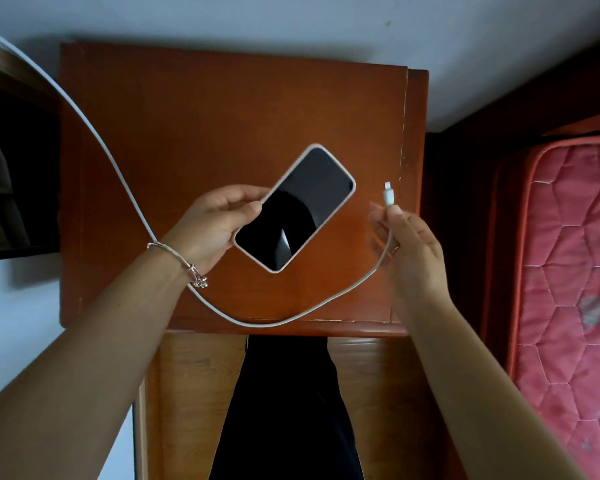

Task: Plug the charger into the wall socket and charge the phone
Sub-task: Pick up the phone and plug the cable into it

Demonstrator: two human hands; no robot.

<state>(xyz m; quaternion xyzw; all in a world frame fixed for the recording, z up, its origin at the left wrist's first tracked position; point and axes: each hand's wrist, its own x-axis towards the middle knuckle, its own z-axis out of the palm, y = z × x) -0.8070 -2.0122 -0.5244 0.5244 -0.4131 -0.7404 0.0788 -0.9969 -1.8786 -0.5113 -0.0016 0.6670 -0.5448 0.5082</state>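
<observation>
two hands (219,220) (409,244) busy above the counter (187,109): left grips the phone (297,207), right pinches the cable (125,174) plug (388,194); they're apart, so joining remains. socket out of view.

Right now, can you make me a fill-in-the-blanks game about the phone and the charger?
1. The left hand holds the ____ with its dark screen facing up.
2. The right hand pinches the white ____ just below its plug.
3. The bracelet is on the ____ wrist.

Missing words: phone; cable; left.
</observation>
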